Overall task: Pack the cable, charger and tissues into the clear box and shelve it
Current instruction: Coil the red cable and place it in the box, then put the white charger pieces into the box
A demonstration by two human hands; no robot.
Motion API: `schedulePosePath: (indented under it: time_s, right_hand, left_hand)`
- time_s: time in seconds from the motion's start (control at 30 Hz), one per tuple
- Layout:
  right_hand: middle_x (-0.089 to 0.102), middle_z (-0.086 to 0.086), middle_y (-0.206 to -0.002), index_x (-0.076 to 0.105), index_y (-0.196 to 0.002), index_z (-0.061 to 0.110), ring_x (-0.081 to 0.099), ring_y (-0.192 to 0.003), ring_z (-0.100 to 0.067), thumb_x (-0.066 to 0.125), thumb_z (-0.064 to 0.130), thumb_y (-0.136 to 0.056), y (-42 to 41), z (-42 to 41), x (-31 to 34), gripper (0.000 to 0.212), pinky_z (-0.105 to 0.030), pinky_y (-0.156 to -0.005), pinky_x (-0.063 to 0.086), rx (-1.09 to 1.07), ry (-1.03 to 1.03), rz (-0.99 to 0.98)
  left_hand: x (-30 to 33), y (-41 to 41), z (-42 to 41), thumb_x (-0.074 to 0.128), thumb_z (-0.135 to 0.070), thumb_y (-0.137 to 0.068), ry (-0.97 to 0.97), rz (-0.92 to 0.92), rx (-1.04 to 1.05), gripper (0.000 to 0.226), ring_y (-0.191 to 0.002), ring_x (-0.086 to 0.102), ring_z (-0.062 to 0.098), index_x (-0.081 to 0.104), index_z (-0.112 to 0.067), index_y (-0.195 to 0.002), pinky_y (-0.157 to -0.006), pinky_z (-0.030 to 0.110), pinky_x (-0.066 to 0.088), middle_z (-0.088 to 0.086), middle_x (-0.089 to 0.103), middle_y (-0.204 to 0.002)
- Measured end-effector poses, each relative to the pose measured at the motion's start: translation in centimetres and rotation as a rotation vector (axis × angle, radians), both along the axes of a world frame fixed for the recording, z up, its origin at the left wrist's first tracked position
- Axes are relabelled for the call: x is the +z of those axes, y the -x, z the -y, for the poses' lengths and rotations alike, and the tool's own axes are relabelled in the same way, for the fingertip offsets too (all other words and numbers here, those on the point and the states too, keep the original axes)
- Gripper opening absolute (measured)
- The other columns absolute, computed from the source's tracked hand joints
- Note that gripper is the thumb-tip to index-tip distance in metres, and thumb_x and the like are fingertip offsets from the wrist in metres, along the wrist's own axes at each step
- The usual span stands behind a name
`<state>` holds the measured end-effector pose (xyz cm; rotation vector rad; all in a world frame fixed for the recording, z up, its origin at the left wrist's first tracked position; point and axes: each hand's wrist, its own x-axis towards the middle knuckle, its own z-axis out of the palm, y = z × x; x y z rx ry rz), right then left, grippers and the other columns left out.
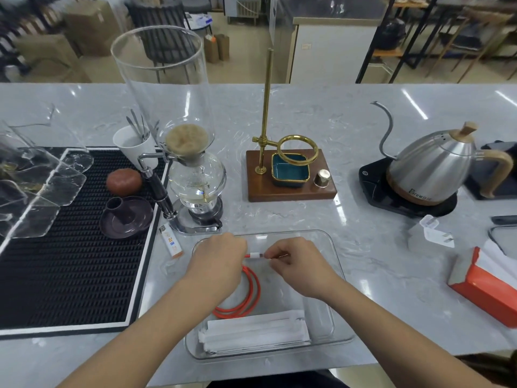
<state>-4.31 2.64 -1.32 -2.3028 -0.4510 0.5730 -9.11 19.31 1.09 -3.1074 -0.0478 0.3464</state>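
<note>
coiling the cable over the clear box

both my hands pinch the red cable (249, 289), left hand (216, 260) bunching the loops, right hand (298, 264) on the plug end, so it fits inside the clear box (331, 281). tissues (254, 330) already lie in the box. charger (429, 233) sits right of the box on the grey marble table (321, 107); shop room behind.
</note>
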Motion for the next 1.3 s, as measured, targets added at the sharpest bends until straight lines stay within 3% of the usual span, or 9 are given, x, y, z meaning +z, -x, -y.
schedulePosePath:
  time_s: [0.07, 0.13, 0.3, 0.47, 0.67, 0.77, 0.97, 1.17, 1.3]
  right_hand:
    - [0.07, 0.013, -0.081, 0.073, -0.086, 0.02, 0.063, -0.069, 0.004, 0.063, 0.008, -0.088, 0.2, 0.4, 0.6, 0.016, -0.006, -0.063, 0.045, -0.043, -0.071, 0.024]
    - [0.068, 0.014, -0.073, 0.07, -0.078, 0.02, 0.061, -0.062, 0.002, 0.065, 0.009, -0.086, 0.3, 1.0, 1.4, 0.015, -0.009, -0.06, 0.044, -0.104, -0.133, 0.064]
    - [0.07, 0.009, -0.078, 0.069, -0.079, 0.02, 0.066, -0.076, -0.006, 0.072, 0.017, -0.082, 0.6, 3.3, 3.3, 0.005, -0.027, -0.074, 0.056, -0.18, -0.216, 0.167]
    - [0.068, 0.012, -0.097, 0.065, -0.084, 0.024, 0.062, -0.099, -0.003, 0.076, 0.027, -0.08, 0.9, 7.0, 4.8, 0.012, -0.022, -0.085, 0.049, -0.168, -0.159, 0.381]
    - [0.058, 0.003, -0.135, 0.067, -0.106, 0.024, 0.05, -0.128, -0.012, 0.077, 0.03, -0.079, 0.8, 12.5, 5.2, 0.03, -0.029, -0.105, 0.039, -0.169, -0.095, 0.476]
    - [0.05, 0.004, -0.143, 0.063, -0.12, 0.026, 0.044, -0.133, -0.012, 0.076, 0.034, -0.08, 0.5, 16.8, 5.2, 0.043, -0.029, -0.109, 0.036, -0.188, -0.051, 0.457]
    - [0.046, 0.01, -0.143, 0.055, -0.131, 0.028, 0.039, -0.135, -0.008, 0.074, 0.038, -0.08, -0.5, 23.8, 4.3, 0.056, -0.003, -0.105, 0.015, -0.231, 0.019, 0.417]
    - [0.047, 0.008, -0.141, 0.054, -0.131, 0.026, 0.044, -0.131, -0.013, 0.076, 0.031, -0.078, -1.8, 28.9, 3.1, 0.057, -0.025, -0.108, 0.031, -0.251, 0.007, 0.413]
    - [0.052, 0.008, -0.134, 0.056, -0.129, 0.024, 0.048, -0.125, -0.014, 0.07, 0.034, -0.077, -3.3, 31.1, 2.5, 0.055, -0.025, -0.106, 0.032, -0.231, 0.016, 0.418]
  left_hand:
    - [0.2, -0.1, 0.4, 0.051, -0.017, -0.09, 0.101, 0.074, 0.008, 0.006, -0.094, 0.063, 0.031, 0.056, -0.018, -0.087, -0.063, 0.032, 0.036, 0.007, 0.065, -0.098]
    - [0.4, -0.2, 0.9, 0.052, -0.027, -0.091, 0.212, 0.165, 0.013, 0.013, -0.088, 0.063, 0.029, 0.06, -0.017, -0.087, -0.062, 0.033, 0.042, 0.004, 0.066, -0.091]
    - [1.3, -0.6, 2.9, 0.058, -0.035, -0.088, 0.44, 0.334, -0.043, 0.018, -0.077, 0.064, 0.022, 0.067, -0.02, -0.084, -0.068, 0.037, 0.052, -0.004, 0.067, -0.079]
    - [2.1, -0.7, 6.1, 0.066, -0.041, -0.081, 0.485, 0.449, -0.082, 0.026, -0.079, 0.066, 0.022, 0.073, -0.018, -0.088, -0.069, 0.038, 0.055, -0.003, 0.07, -0.083]
    - [2.6, -1.7, 10.6, 0.065, -0.047, -0.079, 0.509, 0.442, -0.095, 0.034, -0.097, 0.062, 0.016, 0.07, -0.023, -0.102, -0.084, 0.035, 0.051, -0.007, 0.068, -0.102]
    - [2.9, -2.6, 14.4, 0.062, -0.052, -0.079, 0.549, 0.398, -0.092, 0.044, -0.103, 0.06, 0.014, 0.067, -0.024, -0.112, -0.088, 0.033, 0.05, -0.009, 0.065, -0.111]
    - [2.2, -4.3, 20.5, 0.06, -0.057, -0.078, 0.602, 0.338, -0.08, 0.051, -0.111, 0.052, 0.003, 0.061, -0.031, -0.122, -0.091, 0.019, 0.038, -0.018, 0.06, -0.121]
    - [0.8, -5.8, 24.8, 0.065, -0.053, -0.079, 0.613, 0.293, -0.061, 0.053, -0.116, 0.053, 0.003, 0.059, -0.032, -0.127, -0.094, 0.017, 0.037, -0.019, 0.058, -0.126]
    - [-0.4, -6.6, 27.0, 0.066, -0.052, -0.08, 0.612, 0.279, -0.022, 0.053, -0.117, 0.053, 0.003, 0.058, -0.032, -0.128, -0.092, 0.017, 0.037, -0.02, 0.058, -0.126]
